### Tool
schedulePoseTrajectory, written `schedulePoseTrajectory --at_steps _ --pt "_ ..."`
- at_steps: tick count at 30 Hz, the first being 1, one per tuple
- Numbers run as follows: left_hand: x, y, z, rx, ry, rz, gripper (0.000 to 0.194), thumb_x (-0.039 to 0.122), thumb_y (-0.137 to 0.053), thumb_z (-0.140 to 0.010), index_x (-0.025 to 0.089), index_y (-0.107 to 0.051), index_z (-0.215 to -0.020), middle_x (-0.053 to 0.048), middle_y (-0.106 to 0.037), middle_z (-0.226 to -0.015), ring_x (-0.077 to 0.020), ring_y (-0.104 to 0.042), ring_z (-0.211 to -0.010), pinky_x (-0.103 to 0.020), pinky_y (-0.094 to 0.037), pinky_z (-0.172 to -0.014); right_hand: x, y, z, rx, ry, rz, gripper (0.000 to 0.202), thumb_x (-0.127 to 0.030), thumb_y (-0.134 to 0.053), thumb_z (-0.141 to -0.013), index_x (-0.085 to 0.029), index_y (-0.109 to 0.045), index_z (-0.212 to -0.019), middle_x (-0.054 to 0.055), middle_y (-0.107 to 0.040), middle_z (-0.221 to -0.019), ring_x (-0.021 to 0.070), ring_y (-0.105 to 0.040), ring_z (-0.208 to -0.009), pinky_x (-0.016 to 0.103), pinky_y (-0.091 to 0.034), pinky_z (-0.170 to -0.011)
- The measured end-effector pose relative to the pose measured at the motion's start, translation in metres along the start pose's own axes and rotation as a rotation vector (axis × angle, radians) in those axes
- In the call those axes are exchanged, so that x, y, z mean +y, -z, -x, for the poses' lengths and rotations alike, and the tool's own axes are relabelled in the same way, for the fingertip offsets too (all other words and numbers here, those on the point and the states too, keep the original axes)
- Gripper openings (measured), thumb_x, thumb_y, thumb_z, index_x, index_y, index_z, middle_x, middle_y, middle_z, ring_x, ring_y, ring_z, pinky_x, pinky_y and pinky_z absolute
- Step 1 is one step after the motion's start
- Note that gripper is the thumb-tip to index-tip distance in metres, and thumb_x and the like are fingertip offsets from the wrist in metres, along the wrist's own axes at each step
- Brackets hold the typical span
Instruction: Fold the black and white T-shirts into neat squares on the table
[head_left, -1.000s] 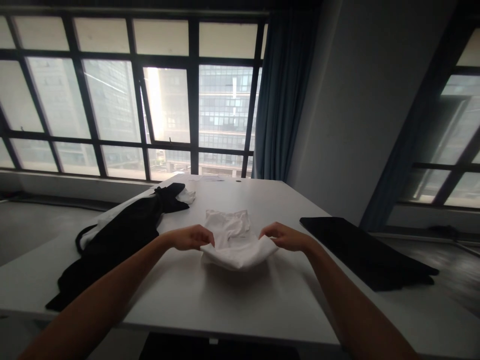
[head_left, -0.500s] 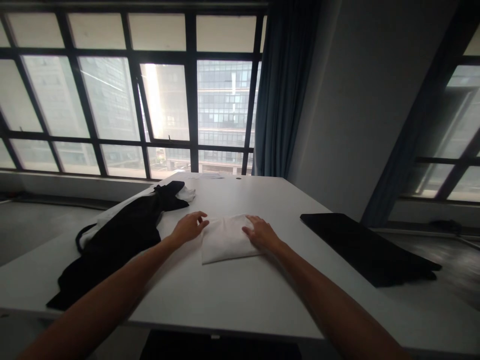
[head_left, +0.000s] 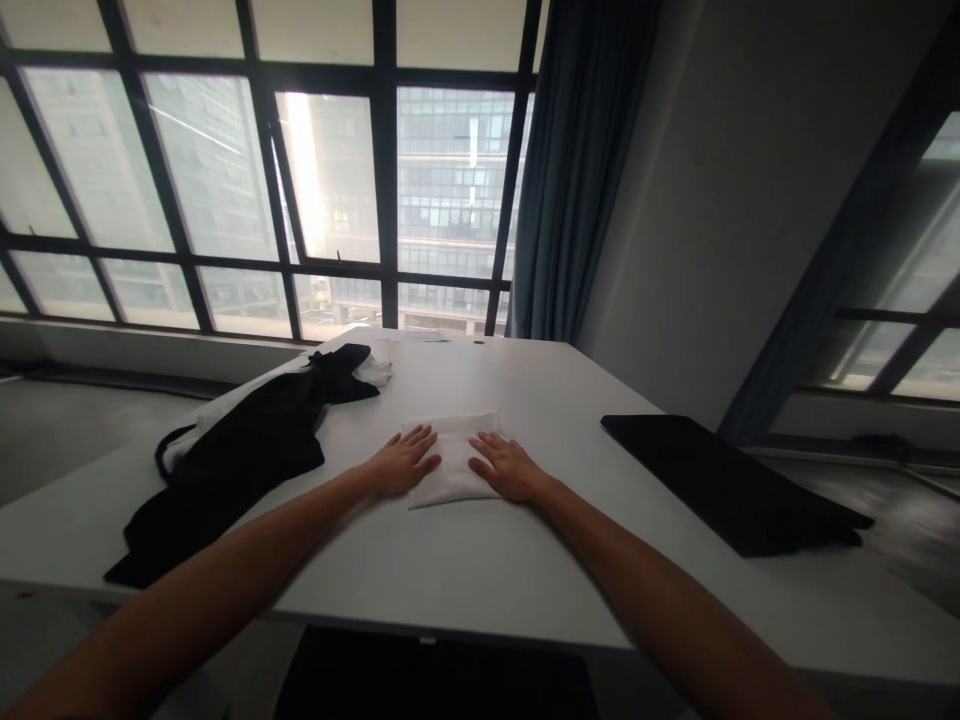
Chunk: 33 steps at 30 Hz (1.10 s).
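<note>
A folded white cloth point(head_left: 456, 470) lies flat on the white table point(head_left: 450, 580) in front of me. My left hand point(head_left: 403, 460) rests palm down over its left side, fingers stretched out. On the right side of the cloth lies my right hand point(head_left: 506, 465), also flat with the fingers spread. A strip of the cloth shows between the two hands, and its far edge shows just beyond the fingertips. Whether the cloth is a garment or a bag, I cannot tell.
To the left lies a heap of black cloth point(head_left: 240, 470) with a strap, over some white cloth point(head_left: 373, 372). Folded black cloth point(head_left: 727, 485) lies along the table's right edge. Large windows and a blue curtain point(head_left: 562, 220) stand behind the table.
My left hand has moved from the cloth's left edge onto it and flattened. My right hand has flattened too and shifted slightly left. The view has tilted down a little.
</note>
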<state>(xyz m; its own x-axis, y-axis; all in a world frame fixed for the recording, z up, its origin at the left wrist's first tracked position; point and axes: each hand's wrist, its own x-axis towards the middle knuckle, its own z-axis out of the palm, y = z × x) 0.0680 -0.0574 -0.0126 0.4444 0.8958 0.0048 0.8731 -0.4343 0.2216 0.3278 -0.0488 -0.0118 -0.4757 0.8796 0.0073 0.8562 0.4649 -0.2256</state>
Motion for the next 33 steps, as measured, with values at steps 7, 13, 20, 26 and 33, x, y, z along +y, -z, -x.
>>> schedulePoseTrajectory --at_steps 7,13,20,26,33 --pt "-0.012 0.001 -0.001 0.035 0.082 -0.02 0.077 0.066 -0.022 -0.094 0.021 -0.016 -0.156 -0.008 -0.005 -0.162 -0.0275 -0.005 -0.15 -0.054 -0.007 -0.117 0.034 0.009 -0.004 0.224 -0.321 0.158 0.07 -0.06 -0.025 -0.097 -0.014 -0.036 -0.149 0.019 -0.036 -0.153 0.0323 -0.031 -0.141 0.05 -0.021 -0.114" --pt "-0.012 0.001 -0.003 0.045 0.082 -0.011 0.079 0.065 -0.029 -0.092 0.018 -0.022 -0.154 -0.011 -0.013 -0.162 -0.0289 -0.012 -0.149 -0.055 -0.013 -0.116 0.05 0.033 -0.021 0.179 -0.495 -0.124 0.067 -0.058 -0.059 -0.085 -0.005 -0.06 -0.125 0.023 -0.062 -0.125 0.0331 -0.056 -0.12 0.036 -0.045 -0.096" --pt "-0.013 0.004 -0.002 0.056 0.051 0.036 0.078 0.064 -0.032 -0.091 0.019 -0.024 -0.154 -0.011 -0.015 -0.161 -0.0287 -0.014 -0.148 -0.057 -0.014 -0.116 0.045 0.056 -0.058 0.022 -0.574 -0.573 0.064 -0.06 -0.079 -0.065 -0.005 -0.069 -0.094 0.015 -0.071 -0.085 0.027 -0.068 -0.078 0.033 -0.054 -0.065" --pt "-0.029 0.017 -0.02 0.032 0.032 0.009 0.08 0.064 -0.035 -0.09 0.017 -0.024 -0.154 -0.012 -0.015 -0.161 -0.029 -0.017 -0.148 -0.054 -0.015 -0.117 0.059 0.066 -0.075 -0.02 -0.378 -0.704 0.055 -0.049 -0.077 -0.07 -0.017 -0.069 -0.114 0.01 -0.073 -0.097 0.0201 -0.068 -0.079 0.031 -0.055 -0.072" --pt "-0.054 0.005 -0.04 0.117 0.13 -0.054 0.075 0.066 -0.029 -0.092 0.019 -0.04 -0.149 -0.012 -0.027 -0.158 -0.0328 -0.018 -0.147 -0.054 -0.017 -0.116 0.125 0.09 -0.107 0.452 -0.36 -0.485 0.034 -0.023 -0.056 -0.083 -0.013 -0.073 -0.11 0.01 -0.074 -0.108 0.0196 -0.066 -0.099 0.028 -0.048 -0.092"
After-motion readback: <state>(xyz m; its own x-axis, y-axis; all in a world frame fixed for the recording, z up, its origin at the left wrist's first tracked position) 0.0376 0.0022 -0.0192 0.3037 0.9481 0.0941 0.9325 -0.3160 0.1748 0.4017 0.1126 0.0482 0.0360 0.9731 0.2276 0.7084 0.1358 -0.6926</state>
